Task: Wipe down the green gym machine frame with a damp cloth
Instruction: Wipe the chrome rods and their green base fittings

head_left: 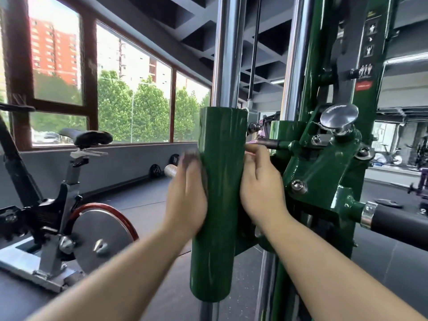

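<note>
A glossy green sleeve point(218, 205) of the gym machine frame rides on a chrome guide rod, right in front of me. My left hand point(186, 198) is blurred and presses against the sleeve's left side, with a greyish cloth point(191, 156) showing above its fingertips. My right hand point(261, 188) sits behind the sleeve's right edge, its fingers curled and pinching a thin pink edge of cloth point(251, 147) near a black lever. How much cloth runs behind the sleeve is hidden. The green carriage bracket point(324, 167) with bolts lies just right of my right hand.
A chrome knob point(339, 117) and a black padded handle point(398, 222) stick out from the bracket at right. An exercise bike point(69, 205) with a steel flywheel stands at left. Windows line the left wall; weight plates lean against it on the dark floor.
</note>
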Motion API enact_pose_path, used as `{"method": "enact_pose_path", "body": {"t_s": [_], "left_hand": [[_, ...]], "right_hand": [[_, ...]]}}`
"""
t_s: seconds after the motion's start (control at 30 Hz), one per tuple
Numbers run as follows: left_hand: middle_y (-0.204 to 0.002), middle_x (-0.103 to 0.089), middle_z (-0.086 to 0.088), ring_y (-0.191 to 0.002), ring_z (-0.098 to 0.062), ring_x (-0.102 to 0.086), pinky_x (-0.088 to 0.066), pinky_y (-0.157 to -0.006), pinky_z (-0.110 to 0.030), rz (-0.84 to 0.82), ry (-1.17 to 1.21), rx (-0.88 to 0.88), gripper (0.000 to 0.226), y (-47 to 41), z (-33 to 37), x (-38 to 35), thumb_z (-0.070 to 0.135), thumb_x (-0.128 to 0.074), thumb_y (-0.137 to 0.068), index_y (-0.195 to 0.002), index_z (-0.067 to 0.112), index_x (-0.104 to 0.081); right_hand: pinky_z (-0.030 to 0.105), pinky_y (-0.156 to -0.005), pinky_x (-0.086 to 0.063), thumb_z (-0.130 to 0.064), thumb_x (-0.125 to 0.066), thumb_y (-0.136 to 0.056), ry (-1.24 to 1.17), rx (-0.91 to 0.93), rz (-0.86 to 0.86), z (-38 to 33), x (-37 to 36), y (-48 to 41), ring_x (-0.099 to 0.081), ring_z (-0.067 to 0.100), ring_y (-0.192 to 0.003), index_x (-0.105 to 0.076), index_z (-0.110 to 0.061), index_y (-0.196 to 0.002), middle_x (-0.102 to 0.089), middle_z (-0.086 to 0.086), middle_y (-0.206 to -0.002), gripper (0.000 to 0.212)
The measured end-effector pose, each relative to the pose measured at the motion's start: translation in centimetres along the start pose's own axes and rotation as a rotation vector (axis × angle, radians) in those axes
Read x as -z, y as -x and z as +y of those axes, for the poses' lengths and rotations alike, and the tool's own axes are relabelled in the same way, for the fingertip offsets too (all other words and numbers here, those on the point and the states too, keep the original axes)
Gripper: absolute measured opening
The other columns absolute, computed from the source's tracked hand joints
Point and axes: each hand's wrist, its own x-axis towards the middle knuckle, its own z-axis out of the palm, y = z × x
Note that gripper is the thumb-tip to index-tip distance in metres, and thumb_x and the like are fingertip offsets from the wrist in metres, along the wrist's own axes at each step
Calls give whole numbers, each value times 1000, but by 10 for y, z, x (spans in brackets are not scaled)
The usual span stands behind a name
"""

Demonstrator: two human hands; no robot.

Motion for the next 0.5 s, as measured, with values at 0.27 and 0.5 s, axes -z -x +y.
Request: {"method": "enact_pose_path", "body": {"t_s": [0.27,0.5], "left_hand": [[-76,-70,-8,-69,-22,-68,-56,-64,-30,-279,366,320,56,-59,40,-4,47,-32,-101,-73,14,-68],[-74,-70,-2,-63,-14,-67,-50,-58,-24,-375,324,569,54,1,-8,10,43,-33,-99,-67,24,-73]], "right_hand": [[38,-81,-47,-21,-34,-105,79,45,-73,4,5,3,-60,22,-101,-52,-19,-123,-66,3,-109,26],[27,-90,-44,-18,-35,-105,31,57,-109,6,8,9,-58,11,-111,-52,-27,-134,-63,-10,-116,35]]}}
